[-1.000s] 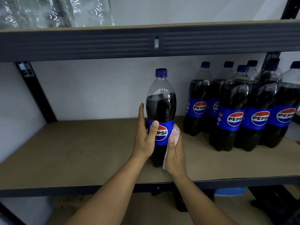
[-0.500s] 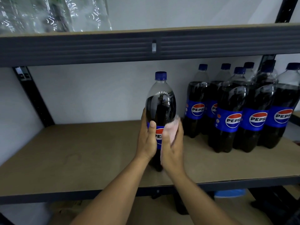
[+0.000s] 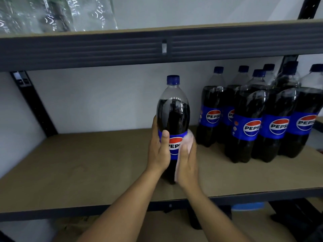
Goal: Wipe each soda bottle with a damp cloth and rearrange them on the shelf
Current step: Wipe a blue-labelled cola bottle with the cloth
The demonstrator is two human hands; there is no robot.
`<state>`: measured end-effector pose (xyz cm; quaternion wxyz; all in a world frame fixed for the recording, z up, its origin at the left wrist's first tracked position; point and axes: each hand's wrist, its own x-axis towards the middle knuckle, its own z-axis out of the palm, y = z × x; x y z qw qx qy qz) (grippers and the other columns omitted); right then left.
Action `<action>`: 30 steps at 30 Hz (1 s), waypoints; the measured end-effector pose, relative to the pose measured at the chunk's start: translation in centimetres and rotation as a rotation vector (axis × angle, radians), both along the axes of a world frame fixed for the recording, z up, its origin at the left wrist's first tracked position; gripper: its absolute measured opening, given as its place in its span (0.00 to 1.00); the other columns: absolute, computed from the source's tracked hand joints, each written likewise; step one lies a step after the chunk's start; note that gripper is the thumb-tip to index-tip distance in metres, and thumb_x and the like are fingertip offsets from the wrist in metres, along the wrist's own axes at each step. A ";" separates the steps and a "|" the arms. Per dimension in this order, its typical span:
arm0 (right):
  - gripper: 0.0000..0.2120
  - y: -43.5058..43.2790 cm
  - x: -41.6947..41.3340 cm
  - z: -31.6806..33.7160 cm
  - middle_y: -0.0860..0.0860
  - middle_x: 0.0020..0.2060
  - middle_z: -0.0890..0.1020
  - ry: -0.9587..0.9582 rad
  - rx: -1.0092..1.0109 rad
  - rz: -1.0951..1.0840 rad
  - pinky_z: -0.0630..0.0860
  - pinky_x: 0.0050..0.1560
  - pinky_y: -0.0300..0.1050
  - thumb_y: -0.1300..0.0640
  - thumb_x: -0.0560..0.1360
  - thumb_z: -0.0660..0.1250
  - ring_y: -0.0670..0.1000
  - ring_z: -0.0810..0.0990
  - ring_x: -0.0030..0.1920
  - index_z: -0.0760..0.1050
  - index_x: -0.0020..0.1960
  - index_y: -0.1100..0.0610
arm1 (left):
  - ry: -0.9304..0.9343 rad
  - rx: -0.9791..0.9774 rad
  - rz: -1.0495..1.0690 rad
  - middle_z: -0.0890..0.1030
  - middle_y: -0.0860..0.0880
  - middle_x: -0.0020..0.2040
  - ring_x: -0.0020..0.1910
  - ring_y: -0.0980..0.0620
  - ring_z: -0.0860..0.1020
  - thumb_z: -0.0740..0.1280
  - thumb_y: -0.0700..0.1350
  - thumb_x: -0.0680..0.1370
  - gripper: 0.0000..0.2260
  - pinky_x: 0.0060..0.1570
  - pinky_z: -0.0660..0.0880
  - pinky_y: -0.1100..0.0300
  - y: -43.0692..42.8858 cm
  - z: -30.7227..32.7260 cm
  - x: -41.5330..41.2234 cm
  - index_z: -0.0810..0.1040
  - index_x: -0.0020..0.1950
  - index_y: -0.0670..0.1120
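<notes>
Compared with a second ago, the right hand is now sitting higher on the Pepsi bottle, so the pink cloth is now covering the right edge of the label instead of the dark lower body. The left hand is now wrapping closer, where its fingers were pointing upward before. The bottle itself is standing upright in the same spot near the front edge of the shelf board. The left hand's grip is grasping the bottle at label height, with the thumb lying across the front of the blue band and the fingers going round the back. The right hand is pressing the cloth against the bottle with a flat, unclenched grip; it is blurring slightly. On the blue label the red, white and blue globe is showing the letters "PEPS", the last letter hiding behind the right hand. To the right of the held bottle, and set further back, the other Pepsi bottles are standing in a tight cluster, blue caps on, several labels reading "PEPSI" or part of it. Above the held bottle the dark metal beam of the upper shelf is running across, and up to its left clear plastic packaging is resting on that upper shelf.
</notes>
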<state>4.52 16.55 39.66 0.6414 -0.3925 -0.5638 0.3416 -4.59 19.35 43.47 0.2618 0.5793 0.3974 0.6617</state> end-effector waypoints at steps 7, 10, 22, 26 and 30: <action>0.25 -0.9 0.8 0.2 0.40 0.74 0.73 0.158 -0.060 0.046 0.69 0.78 0.52 0.39 0.84 0.55 0.42 0.72 0.75 0.59 0.81 0.39 | 0.088 -0.019 -0.034 0.72 0.61 0.76 0.73 0.59 0.74 0.54 0.78 0.76 0.43 0.70 0.73 0.55 0.3 0.3 0.7 0.59 0.84 0.54; 0.29 0.2 2.6 4.7 0.32 0.76 0.66 0.229 0.041 -0.028 0.63 0.77 0.39 0.36 0.83 0.54 0.31 0.64 0.75 0.55 0.82 0.40 | 0.233 -0.012 -0.110 0.67 0.69 0.77 0.76 0.64 0.67 0.54 0.77 0.77 0.36 0.72 0.66 0.62 0.2 1.4 1.8 0.56 0.83 0.64; 0.04 0.5 14.6 16.7 0.48 0.48 0.83 -0.045 0.240 -0.201 0.79 0.49 0.38 0.56 0.84 0.68 0.43 0.82 0.47 0.77 0.59 0.52 | 0.502 -0.090 -0.340 0.74 0.67 0.73 0.72 0.62 0.74 0.60 0.75 0.76 0.29 0.72 0.73 0.50 0.7 2.4 4.7 0.57 0.77 0.77; 0.05 1.1 14.3 16.2 0.49 0.44 0.83 0.103 0.161 -0.357 0.79 0.45 0.40 0.54 0.83 0.68 0.44 0.81 0.42 0.78 0.58 0.53 | 0.597 -0.056 -0.191 0.83 0.60 0.60 0.59 0.57 0.81 0.62 0.74 0.73 0.35 0.60 0.78 0.54 -0.6 2.6 6.4 0.54 0.78 0.75; 0.03 0.4 15.2 16.5 0.49 0.46 0.82 0.079 0.132 -0.284 0.79 0.48 0.38 0.56 0.84 0.68 0.42 0.81 0.43 0.78 0.57 0.53 | 0.640 -0.038 -0.146 0.84 0.53 0.56 0.54 0.51 0.82 0.60 0.76 0.72 0.34 0.56 0.79 0.51 -0.3 2.2 6.4 0.52 0.76 0.77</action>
